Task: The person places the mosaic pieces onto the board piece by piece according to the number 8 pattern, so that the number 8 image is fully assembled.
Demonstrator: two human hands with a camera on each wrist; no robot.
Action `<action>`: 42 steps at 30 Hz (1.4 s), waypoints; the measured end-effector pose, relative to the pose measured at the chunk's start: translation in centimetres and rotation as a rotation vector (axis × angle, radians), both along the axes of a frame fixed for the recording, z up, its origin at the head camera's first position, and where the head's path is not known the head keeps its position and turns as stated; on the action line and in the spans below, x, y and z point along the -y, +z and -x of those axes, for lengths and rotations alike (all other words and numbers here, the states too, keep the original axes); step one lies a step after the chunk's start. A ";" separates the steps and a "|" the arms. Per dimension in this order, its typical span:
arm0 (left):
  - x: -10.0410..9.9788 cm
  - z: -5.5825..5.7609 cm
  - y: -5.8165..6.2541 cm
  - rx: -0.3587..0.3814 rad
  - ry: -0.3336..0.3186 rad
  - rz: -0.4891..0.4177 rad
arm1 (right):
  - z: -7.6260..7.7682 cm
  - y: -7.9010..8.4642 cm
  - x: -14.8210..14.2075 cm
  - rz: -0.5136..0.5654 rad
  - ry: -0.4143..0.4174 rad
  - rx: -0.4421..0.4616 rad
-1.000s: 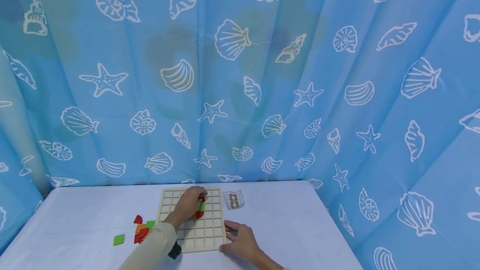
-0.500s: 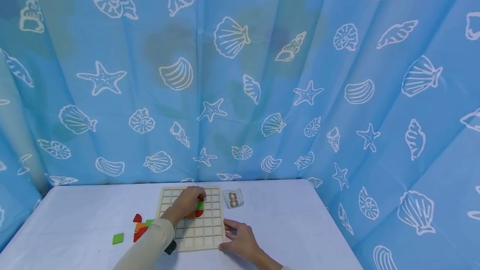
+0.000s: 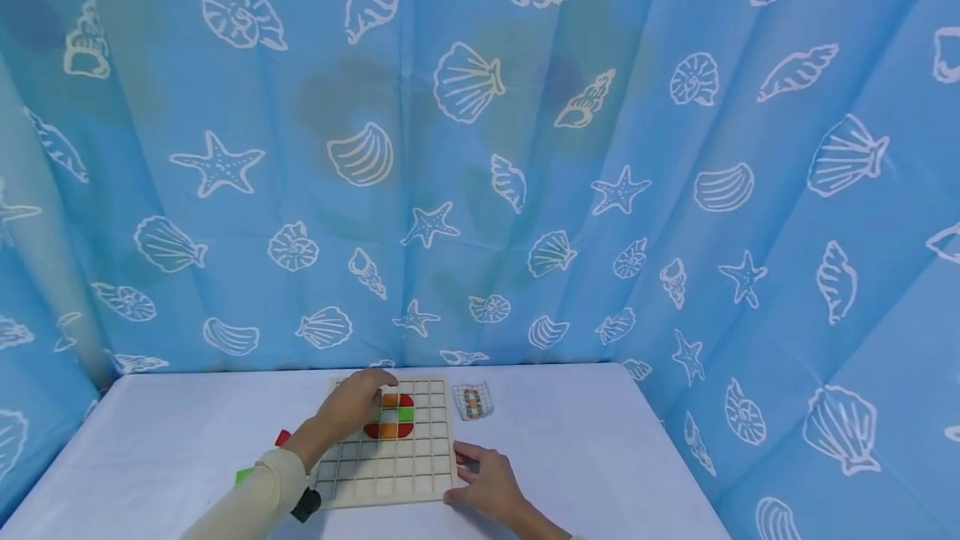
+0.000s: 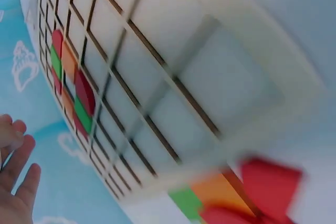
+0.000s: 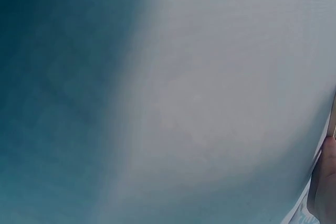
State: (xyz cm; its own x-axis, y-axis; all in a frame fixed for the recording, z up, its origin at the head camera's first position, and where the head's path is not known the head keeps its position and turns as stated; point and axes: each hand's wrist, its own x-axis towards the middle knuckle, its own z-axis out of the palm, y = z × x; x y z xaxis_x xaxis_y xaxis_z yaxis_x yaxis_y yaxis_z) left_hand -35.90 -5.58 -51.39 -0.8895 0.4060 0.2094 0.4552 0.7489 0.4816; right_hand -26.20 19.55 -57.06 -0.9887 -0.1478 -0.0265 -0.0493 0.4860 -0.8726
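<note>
A pale grid board (image 3: 420,467) lies on the white table. Red, orange and green flat tiles form a rounded ring in its cells, including a green tile (image 3: 406,414) and an orange tile (image 3: 387,431). My left hand (image 3: 351,403) hovers at the ring's left side, hiding part of it. In the left wrist view, that hand (image 4: 18,174) has loosely extended fingers and holds nothing visible. At the board's right edge, my right hand (image 3: 489,480) rests with thumb and fingers spread against the rim. Only a bit of it (image 5: 326,174) shows in the right wrist view.
A small pattern card (image 3: 472,402) in clear wrapping lies right of the board. Loose tiles (image 4: 270,182) lie off the board's left side, mostly behind my left forearm in the head view. A blue shell-print curtain (image 3: 465,190) surrounds the table.
My left hand has moved left from the ring's upper right, uncovering red and orange tiles there. Its forearm now covers most loose tiles. The right hand stays at the board's edge.
</note>
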 end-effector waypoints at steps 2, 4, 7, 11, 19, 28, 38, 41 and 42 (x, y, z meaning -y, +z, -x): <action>1.1 -0.6 0.4 -0.022 0.011 0.016 | 0.0 -0.1 -0.1 -0.027 -0.009 -0.003; 2.4 -1.0 0.4 -0.039 0.028 0.031 | 0.1 -0.1 -0.2 -0.035 -0.017 -0.002; 4.4 -1.8 0.1 -0.031 0.061 0.049 | 0.1 -0.2 -0.5 -0.048 -0.029 0.006; 6.8 -2.7 -0.7 -0.002 0.121 0.078 | 0.2 -0.1 -0.7 -0.030 -0.041 0.017; 10.7 -4.6 -2.5 0.070 0.135 0.131 | 0.2 -0.1 -0.4 -0.013 -0.053 0.036; 12.2 -5.8 -2.9 0.126 0.124 0.123 | 0.0 -0.1 -0.1 0.012 -0.043 0.027; 13.6 -6.4 -2.4 0.131 0.173 0.139 | -0.1 0.0 0.4 0.046 -0.017 0.010; 13.7 -6.3 -2.4 0.139 0.161 0.107 | -0.1 0.1 0.4 0.053 -0.004 -0.001; 13.7 -6.2 -2.6 0.139 0.154 0.093 | -0.1 0.1 0.4 0.054 -0.002 -0.001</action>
